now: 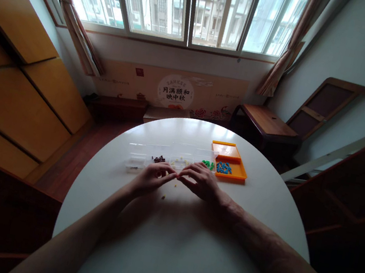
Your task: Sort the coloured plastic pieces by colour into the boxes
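Note:
My left hand (153,178) and my right hand (201,182) meet fingertip to fingertip above the white round table (162,250). Both are closed in a pinch; a tiny reddish-orange spot shows between the tips, too small to name. Just behind them lies a clear plastic compartment box (136,160) with its lid raised. Inside it are dark brown bits (158,158), pale yellowish bits mostly hidden by my fingers, and green pieces (207,164). Two loose small pieces rest on the tabletop below my hands, a yellow one (175,186) and a darker yellowish one (163,197).
Right of the clear box is an orange tray (240,171) holding several blue pieces (224,168). Past the table are a wooden chair (270,121), a printed cardboard panel (210,97) under the window, and a wooden cabinet (23,94) on the left.

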### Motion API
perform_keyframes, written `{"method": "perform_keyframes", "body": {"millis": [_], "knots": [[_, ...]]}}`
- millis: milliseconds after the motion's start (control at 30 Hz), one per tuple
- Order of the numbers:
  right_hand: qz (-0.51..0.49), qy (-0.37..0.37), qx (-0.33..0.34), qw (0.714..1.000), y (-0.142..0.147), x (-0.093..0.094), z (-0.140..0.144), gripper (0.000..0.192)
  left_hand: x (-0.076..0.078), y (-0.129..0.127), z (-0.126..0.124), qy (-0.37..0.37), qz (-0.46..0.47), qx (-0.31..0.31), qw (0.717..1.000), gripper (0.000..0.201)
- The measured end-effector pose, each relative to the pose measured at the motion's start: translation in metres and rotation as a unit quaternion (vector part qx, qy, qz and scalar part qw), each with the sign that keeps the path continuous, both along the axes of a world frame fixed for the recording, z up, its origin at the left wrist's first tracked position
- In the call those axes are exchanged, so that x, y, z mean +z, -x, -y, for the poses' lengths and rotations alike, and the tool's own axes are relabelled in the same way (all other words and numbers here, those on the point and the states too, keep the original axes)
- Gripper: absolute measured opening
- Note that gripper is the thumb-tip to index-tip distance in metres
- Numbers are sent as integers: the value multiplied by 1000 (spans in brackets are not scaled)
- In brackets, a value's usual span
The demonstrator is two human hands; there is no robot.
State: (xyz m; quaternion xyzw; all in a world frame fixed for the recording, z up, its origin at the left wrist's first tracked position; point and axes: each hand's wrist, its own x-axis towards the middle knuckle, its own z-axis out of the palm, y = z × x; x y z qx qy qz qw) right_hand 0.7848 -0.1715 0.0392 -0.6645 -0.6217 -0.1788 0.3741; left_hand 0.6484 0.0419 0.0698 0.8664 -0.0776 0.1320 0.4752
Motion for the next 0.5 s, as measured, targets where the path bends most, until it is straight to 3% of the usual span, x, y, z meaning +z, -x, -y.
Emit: {"method": "perform_keyframes", "body": {"millis": [200, 367, 500], "knots": [[-50, -12, -61, 997, -1, 0, -1, 17, 11, 3, -12, -41, 24, 22, 999, 30], [-93, -43, -170, 980, -9, -8, -1, 13, 12, 10, -33, -142, 33, 24, 989, 19], [-114, -34, -200, 973, -14, -11, -2, 13, 13, 15, -40, -217, 41, 35, 975, 12]]}}
